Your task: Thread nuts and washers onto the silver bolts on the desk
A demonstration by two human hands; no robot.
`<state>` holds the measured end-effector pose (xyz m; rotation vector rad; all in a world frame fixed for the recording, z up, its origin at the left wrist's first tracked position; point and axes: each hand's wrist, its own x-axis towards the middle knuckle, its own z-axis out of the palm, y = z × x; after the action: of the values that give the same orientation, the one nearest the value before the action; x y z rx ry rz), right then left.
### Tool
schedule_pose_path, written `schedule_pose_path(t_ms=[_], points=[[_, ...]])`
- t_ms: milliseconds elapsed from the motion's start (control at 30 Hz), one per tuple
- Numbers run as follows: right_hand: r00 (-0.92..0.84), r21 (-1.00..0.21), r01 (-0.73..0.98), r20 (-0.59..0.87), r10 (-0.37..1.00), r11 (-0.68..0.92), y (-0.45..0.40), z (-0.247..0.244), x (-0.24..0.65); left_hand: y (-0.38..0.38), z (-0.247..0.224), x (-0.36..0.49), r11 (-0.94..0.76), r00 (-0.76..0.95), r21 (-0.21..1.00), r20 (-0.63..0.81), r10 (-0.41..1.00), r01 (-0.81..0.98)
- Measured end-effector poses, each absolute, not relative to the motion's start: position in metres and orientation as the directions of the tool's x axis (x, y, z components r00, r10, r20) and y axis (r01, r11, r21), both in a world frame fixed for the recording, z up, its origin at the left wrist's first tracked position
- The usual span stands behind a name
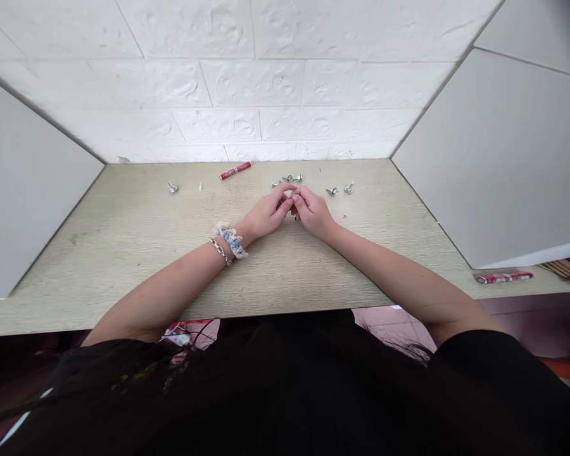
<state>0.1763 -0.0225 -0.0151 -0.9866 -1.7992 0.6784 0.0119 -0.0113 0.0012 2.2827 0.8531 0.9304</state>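
Note:
Above the middle of the wooden table point(266, 278), my left hand point(268, 211) and my right hand point(312, 211) meet at the fingertips. Both have curled, closed fingers, and anything between them is too small or hidden to name. Just beyond the fingers lie a few silver bolts point(298, 178), one partly covered by my left hand. To the right of my right hand are a screw point(332, 190) and another bolt point(349, 187). A single bolt point(171, 187) rests farther left. A scrunchie point(232, 240) and a chain bracelet are on my left wrist.
A red tube point(235, 170) lies near the white brick wall point(275, 82). Another red tube point(504, 277) sits at the right front edge, beside some thin brown sticks point(567, 271). Grey panels stand at the left point(28, 190) and right point(498, 158). A small white bit is left of centre.

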Motion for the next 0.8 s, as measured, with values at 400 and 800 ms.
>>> schedule_pose_path(t_ms=[400,800], points=[[-0.215,-0.796,0.315,0.470,0.856,0.517,-0.0229,-0.0145,0.1763,-0.0144,0.0036,0.0114,-0.641,0.538,0.678,0.410,0.736,0.359],[-0.257,-0.756,0.340,0.498,0.828,0.560,-0.0232,-0.0185,0.1771,-0.0098,-0.0023,0.0117,-0.662,0.504,0.691,0.478,0.719,0.290]])
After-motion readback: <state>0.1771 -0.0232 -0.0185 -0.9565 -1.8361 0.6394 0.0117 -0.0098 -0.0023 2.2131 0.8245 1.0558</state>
